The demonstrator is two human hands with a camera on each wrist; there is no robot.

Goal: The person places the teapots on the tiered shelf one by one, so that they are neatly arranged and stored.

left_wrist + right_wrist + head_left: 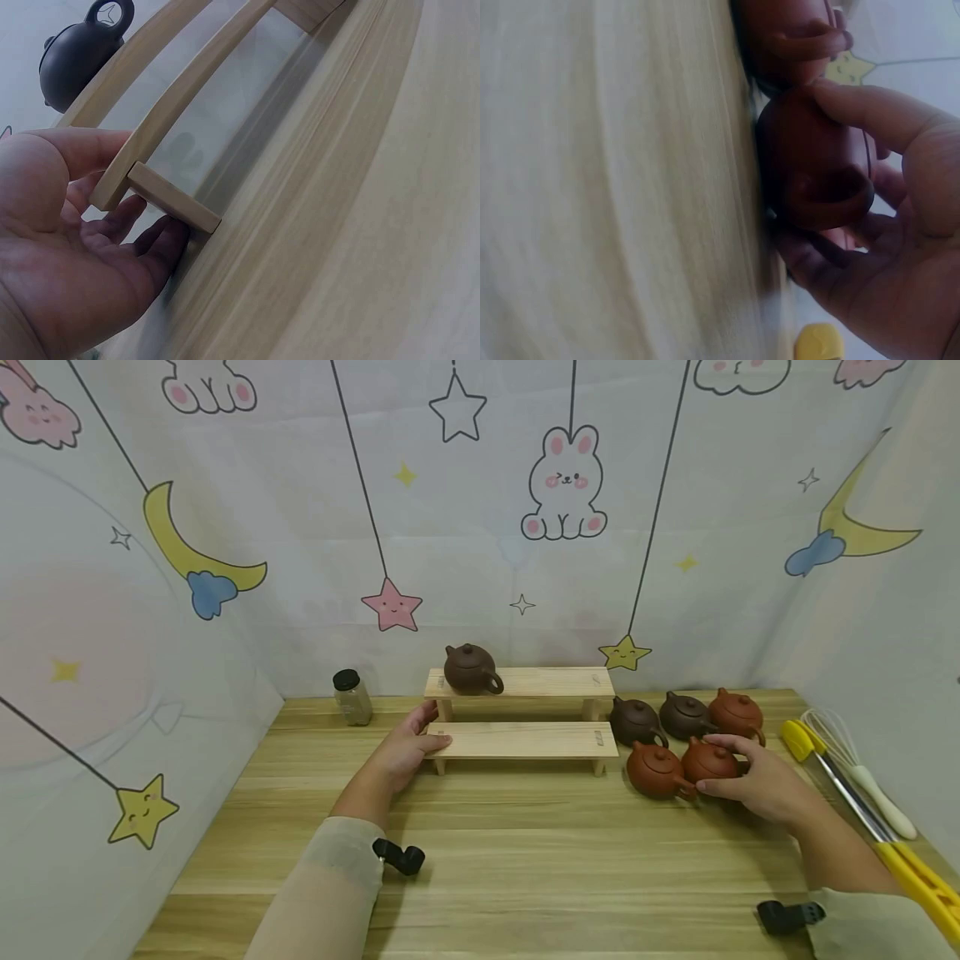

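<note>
Shelf (pixel 525 741), lower, wooden. Left hand (pixel 401 752): gripping shelf's left end, thumb on top, apparently for steadiness. Right hand (pixel 767 783): gripping red teapot (pixel 707 763), right of shelf, round its body, probably for security; handle free.

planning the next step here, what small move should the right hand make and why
I'd probably lift the front-right reddish teapot straight up: the right hand grips it, another teapot crowds its left side, the left hand holds the lower shelf, and a dark teapot sits on the upper shelf.
</note>
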